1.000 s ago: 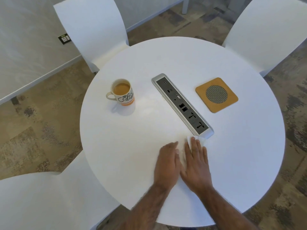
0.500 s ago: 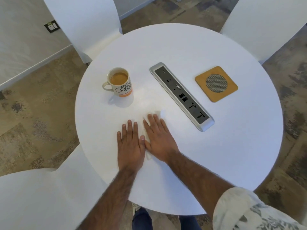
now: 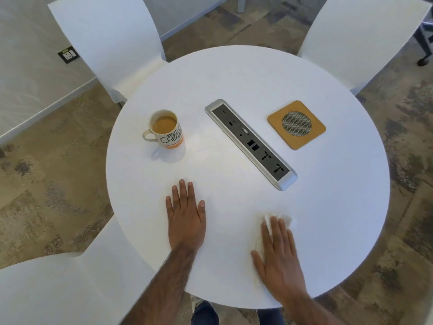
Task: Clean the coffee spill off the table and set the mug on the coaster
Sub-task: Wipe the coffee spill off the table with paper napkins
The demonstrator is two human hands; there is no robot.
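A cream mug (image 3: 166, 130) with black lettering and an orange base band stands on the left of the round white table (image 3: 339, 195), full of milky coffee. The square cork coaster (image 3: 296, 124) with a mesh disc lies bare at the right. My right hand (image 3: 278, 249) lies flat near the table's front edge, pressing a white tissue (image 3: 287, 219) whose edge shows past the fingertips. My left hand (image 3: 186, 214) rests flat on the bare table, fingers together, holding nothing. A faint wet sheen shows right of the mug.
A silver power and data socket strip (image 3: 250, 143) runs diagonally across the table's middle, between mug and coaster. White chairs stand at the far left (image 3: 110, 41), far right (image 3: 365, 36) and near left (image 3: 58, 289). Patterned floor surrounds the table.
Both hands were side by side on the tissue below the mug. My right hand has slid the tissue to the right front of the table; my left hand stays flat without it.
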